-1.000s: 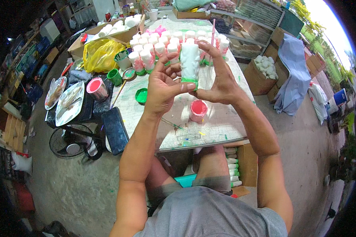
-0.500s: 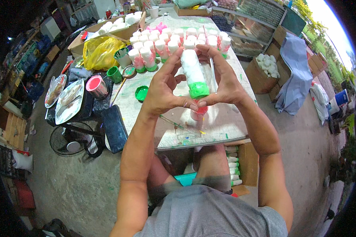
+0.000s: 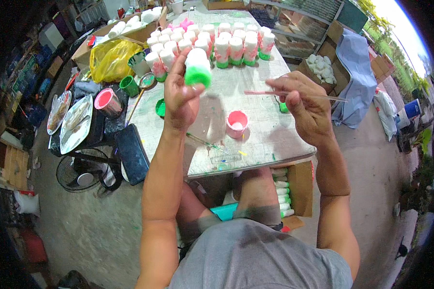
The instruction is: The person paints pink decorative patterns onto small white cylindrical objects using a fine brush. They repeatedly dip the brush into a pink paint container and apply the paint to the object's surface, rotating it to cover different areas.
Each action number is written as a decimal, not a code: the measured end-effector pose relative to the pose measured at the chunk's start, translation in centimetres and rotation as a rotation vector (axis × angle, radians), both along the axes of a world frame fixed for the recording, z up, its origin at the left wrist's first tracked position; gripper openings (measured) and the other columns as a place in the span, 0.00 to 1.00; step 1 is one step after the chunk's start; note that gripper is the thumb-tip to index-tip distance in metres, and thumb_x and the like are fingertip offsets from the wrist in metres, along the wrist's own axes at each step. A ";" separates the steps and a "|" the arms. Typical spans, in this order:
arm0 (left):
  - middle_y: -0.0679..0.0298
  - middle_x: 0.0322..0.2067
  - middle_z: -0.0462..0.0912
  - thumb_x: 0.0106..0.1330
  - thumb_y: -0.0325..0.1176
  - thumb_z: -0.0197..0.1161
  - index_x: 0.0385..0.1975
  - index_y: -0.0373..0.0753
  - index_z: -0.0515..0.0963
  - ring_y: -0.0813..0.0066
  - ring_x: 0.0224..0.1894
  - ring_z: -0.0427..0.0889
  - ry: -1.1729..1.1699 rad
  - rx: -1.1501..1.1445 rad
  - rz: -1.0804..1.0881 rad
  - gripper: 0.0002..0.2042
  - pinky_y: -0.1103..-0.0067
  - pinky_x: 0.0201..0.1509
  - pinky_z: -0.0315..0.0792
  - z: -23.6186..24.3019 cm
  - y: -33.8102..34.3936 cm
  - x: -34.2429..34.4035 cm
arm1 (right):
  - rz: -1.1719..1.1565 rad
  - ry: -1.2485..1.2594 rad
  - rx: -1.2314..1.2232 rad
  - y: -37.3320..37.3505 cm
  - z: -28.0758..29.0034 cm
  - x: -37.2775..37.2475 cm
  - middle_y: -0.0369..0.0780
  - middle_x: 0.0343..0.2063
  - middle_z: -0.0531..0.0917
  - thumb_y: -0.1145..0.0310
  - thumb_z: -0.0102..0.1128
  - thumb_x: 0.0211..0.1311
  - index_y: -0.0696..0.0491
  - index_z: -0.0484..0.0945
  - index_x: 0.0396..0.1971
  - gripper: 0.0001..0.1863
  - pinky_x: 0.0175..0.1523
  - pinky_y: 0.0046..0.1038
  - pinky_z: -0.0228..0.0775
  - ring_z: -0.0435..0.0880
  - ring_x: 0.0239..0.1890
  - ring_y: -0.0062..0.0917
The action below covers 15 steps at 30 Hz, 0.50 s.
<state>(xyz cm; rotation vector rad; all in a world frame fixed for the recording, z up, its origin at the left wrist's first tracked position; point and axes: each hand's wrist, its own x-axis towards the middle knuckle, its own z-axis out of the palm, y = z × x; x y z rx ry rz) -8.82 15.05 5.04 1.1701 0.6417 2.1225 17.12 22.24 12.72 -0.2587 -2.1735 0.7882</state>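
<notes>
My left hand (image 3: 182,103) is closed around a white cylinder (image 3: 196,59) with a bright green painted end, held up over the table and slightly blurred. In my right hand (image 3: 307,107) a thin paintbrush (image 3: 263,93) lies almost level, its tip end pointing left and looking pink. Between the hands, lower down, a small cup of pink paint (image 3: 237,127) stands on the table. Beyond them are rows of white cylinders (image 3: 235,48) with pink middles and green bases. A second brush (image 3: 202,140) rests near the table's front edge.
The table (image 3: 270,142) carries a green paint pot (image 3: 160,108) at left. On the left side are a larger pink paint can (image 3: 108,102), a green cup (image 3: 128,86), a yellow plastic bag (image 3: 112,60) and white trays (image 3: 80,123). A cardboard box (image 3: 303,188) of cylinders sits below.
My hands have moved apart: the left went left with the cylinder, the right went right with the brush. The brush turned from upright to level, and the pink paint cup came into full view.
</notes>
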 end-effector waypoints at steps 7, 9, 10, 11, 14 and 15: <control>0.54 0.57 0.80 0.58 0.47 0.67 0.68 0.39 0.67 0.51 0.59 0.80 -0.223 -0.036 -0.232 0.37 0.68 0.54 0.75 -0.9 0.7 -1.1 | 0.013 -0.297 0.127 -1.0 0.3 -0.7 0.44 0.31 0.86 0.67 0.66 0.69 0.58 0.82 0.38 0.09 0.41 0.33 0.76 0.86 0.32 0.35; 0.54 0.57 0.81 0.59 0.48 0.66 0.67 0.37 0.67 0.51 0.59 0.81 -0.195 -0.039 -0.215 0.37 0.69 0.54 0.75 -0.9 0.8 -0.9 | 0.052 -0.395 0.184 -0.8 0.5 -1.9 0.45 0.30 0.85 0.67 0.66 0.68 0.58 0.80 0.37 0.09 0.39 0.35 0.75 0.85 0.31 0.39; 0.54 0.56 0.81 0.59 0.48 0.65 0.67 0.37 0.67 0.51 0.59 0.81 -0.181 -0.041 -0.206 0.36 0.70 0.53 0.75 -1.1 0.8 -1.1 | 0.090 -0.385 0.273 -0.4 0.3 -2.3 0.46 0.29 0.85 0.67 0.66 0.68 0.58 0.80 0.37 0.09 0.38 0.36 0.75 0.84 0.30 0.41; 0.55 0.59 0.78 0.57 0.41 0.68 0.70 0.36 0.64 0.52 0.63 0.78 -0.215 -0.038 -0.252 0.39 0.69 0.58 0.75 -1.1 0.8 -1.2 | 0.129 -0.376 0.362 0.2 0.1 -2.8 0.46 0.29 0.84 0.67 0.66 0.68 0.58 0.79 0.38 0.09 0.37 0.37 0.74 0.83 0.30 0.42; 0.53 0.61 0.68 0.45 0.28 0.76 0.74 0.35 0.53 0.60 0.63 0.74 -0.153 0.012 -0.098 0.53 0.67 0.63 0.74 -0.7 1.2 0.2 | 0.153 -0.383 0.473 0.8 0.2 -3.4 0.47 0.26 0.83 0.67 0.66 0.68 0.58 0.80 0.37 0.09 0.36 0.38 0.74 0.83 0.28 0.43; 0.51 0.63 0.61 0.37 0.24 0.79 0.77 0.35 0.45 0.58 0.65 0.71 -0.082 -0.004 -0.105 0.62 0.64 0.70 0.70 -0.2 0.9 0.2 | 0.141 -0.392 0.484 0.8 0.3 -3.5 0.47 0.25 0.83 0.67 0.66 0.68 0.58 0.80 0.37 0.09 0.35 0.38 0.74 0.83 0.27 0.42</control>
